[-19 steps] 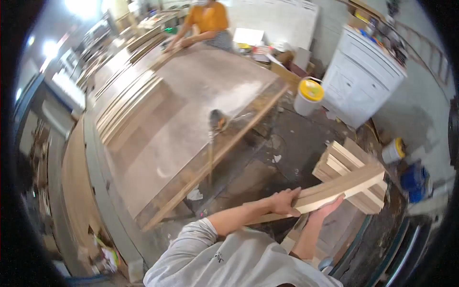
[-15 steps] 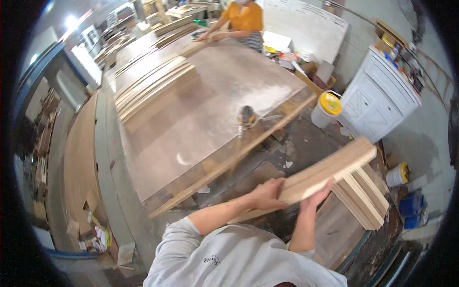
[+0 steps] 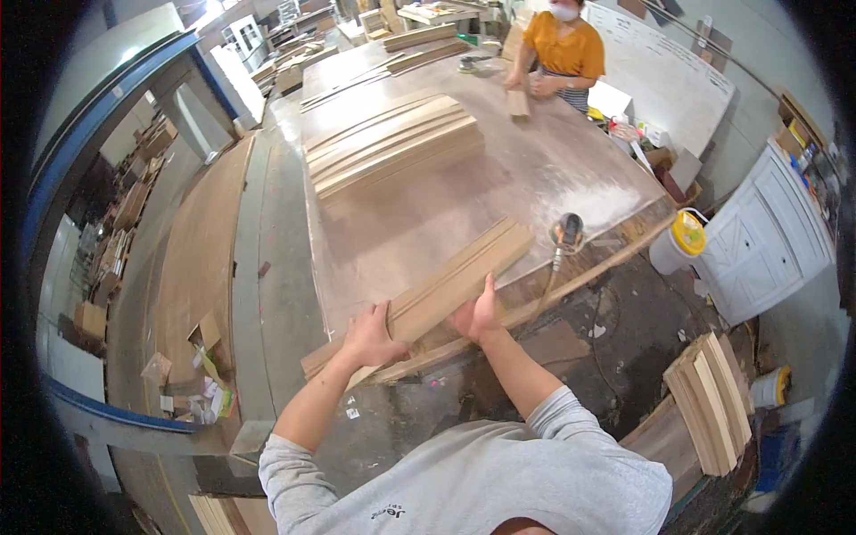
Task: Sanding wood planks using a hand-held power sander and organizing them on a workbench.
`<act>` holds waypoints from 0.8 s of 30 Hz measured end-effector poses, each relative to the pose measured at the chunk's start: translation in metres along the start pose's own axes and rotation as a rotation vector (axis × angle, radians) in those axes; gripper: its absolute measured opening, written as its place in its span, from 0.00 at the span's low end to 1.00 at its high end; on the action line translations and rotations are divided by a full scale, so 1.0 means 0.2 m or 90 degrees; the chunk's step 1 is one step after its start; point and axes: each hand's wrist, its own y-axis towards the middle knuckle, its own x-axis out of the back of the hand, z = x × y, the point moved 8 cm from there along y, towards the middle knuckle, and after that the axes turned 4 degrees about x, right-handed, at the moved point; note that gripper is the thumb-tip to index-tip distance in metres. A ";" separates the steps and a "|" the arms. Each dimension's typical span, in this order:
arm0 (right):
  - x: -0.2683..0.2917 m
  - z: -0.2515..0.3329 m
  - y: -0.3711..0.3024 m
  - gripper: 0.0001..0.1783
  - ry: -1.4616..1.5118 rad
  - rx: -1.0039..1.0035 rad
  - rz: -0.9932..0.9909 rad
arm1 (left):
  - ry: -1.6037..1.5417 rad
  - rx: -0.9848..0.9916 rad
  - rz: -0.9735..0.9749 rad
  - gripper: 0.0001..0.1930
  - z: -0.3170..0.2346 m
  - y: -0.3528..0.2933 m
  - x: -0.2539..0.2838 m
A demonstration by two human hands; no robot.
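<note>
A short bundle of wooden boards [image 3: 450, 281] lies slantwise over the table's near edge, between my two hands. My left hand [image 3: 368, 337] is closed on its near left end, fingers over the top and thumb along the side. Against the right side of the bundle presses my right hand [image 3: 479, 314], its thumb up at the edge and its other fingers partly hidden beneath. The large brown worktable [image 3: 383, 245] carries a stack of long wooden strips [image 3: 392, 147] beyond the bundle. Whether the bundle rests on the tabletop cannot be made out.
An orbital sander [image 3: 567, 234] with a hose sits near the table's right edge. Another person [image 3: 563, 49] in an orange top handles a small board across the table. A yellow-lidded bucket [image 3: 678, 241] and white cabinet [image 3: 758, 236] stand right. More boards [image 3: 709, 406] lie lower right.
Both hands have carried the bundle leftward from the board pile at right to the table's near edge. My view has turned left. The other person now holds a small board upright.
</note>
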 end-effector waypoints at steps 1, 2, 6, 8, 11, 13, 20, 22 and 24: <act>0.07 -0.03 0.02 0.54 -0.061 -0.043 -0.052 | 0.023 0.004 0.000 0.61 0.04 0.05 0.00; 0.12 -0.05 0.04 0.53 -0.221 -0.107 -0.062 | 0.031 -0.009 -0.006 0.60 0.09 0.09 0.01; 0.31 0.07 0.03 0.40 -0.691 -0.256 -0.023 | 0.087 -0.049 -0.009 0.58 0.26 0.31 -0.05; 0.31 0.20 0.07 0.32 -0.824 -0.200 0.014 | 0.103 -0.064 -0.019 0.58 0.34 0.43 -0.10; 0.05 0.48 0.23 0.28 -1.046 0.235 0.162 | 0.106 -0.043 -0.018 0.60 0.42 0.59 -0.22; -0.09 0.55 0.31 0.44 -1.365 0.453 0.321 | 0.084 -0.022 -0.007 0.62 0.47 0.63 -0.28; 0.14 0.49 0.60 0.66 -1.747 0.188 0.392 | 0.025 -0.054 -0.150 0.61 0.45 0.56 -0.29; 0.14 0.48 0.59 0.66 -1.736 0.261 0.420 | 0.050 -0.025 -0.145 0.63 0.45 0.56 -0.32; 0.14 0.49 0.59 0.66 -1.758 0.316 0.417 | 0.116 -0.030 -0.209 0.63 0.42 0.55 -0.32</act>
